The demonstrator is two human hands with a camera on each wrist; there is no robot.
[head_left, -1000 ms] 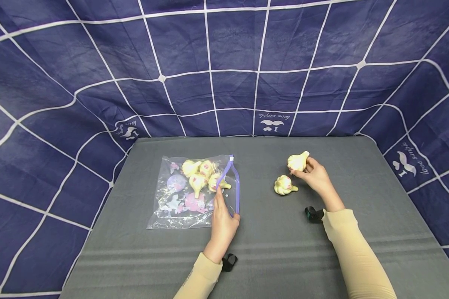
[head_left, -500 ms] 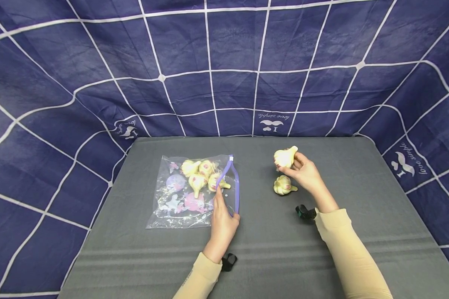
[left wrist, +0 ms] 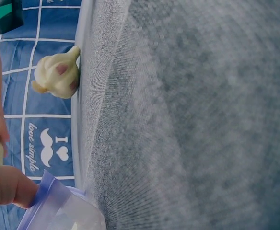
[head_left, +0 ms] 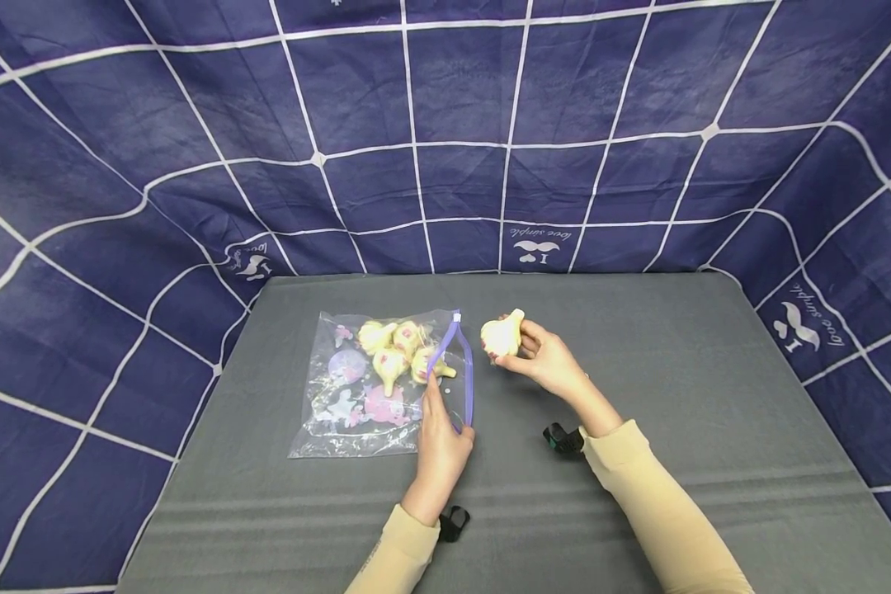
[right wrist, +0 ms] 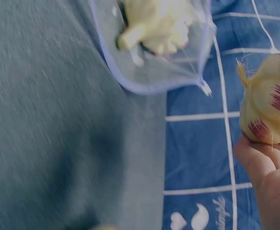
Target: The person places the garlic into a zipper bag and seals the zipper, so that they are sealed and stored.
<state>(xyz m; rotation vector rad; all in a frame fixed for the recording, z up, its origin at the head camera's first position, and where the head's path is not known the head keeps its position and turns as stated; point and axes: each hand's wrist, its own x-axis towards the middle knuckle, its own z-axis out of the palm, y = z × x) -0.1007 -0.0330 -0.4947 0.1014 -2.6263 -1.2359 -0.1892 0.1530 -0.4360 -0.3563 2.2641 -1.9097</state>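
A clear zip bag point(head_left: 327, 429) with a purple zip edge lies on its side, its mouth gaping to the right. Several garlic bulbs point(head_left: 390, 363) are inside it. The left hand point(head_left: 441, 450) holds the bag's mouth, and its thumb point(left wrist: 10, 187) is on the purple edge in the left wrist view. Just right of the mouth, the right hand point(head_left: 549, 363) grips a garlic bulb point(head_left: 501, 337) off the table, stem up. The right wrist view shows this held bulb point(right wrist: 269, 103) at its right side. Another bulb point(left wrist: 58, 74) appears in the left wrist view; in the head view the right arm hides it.
A grey cloth-covered table point(head_left: 676, 346) carries everything. Blue curtains point(head_left: 460, 181) with white grid lines stand behind it and at both sides. Black wrist cameras point(head_left: 562, 439) are strapped to both wrists.
The right hand has carried its garlic bulb leftward, from the right side of the table to near the bag's mouth. The left hand and the bag have stayed in place.
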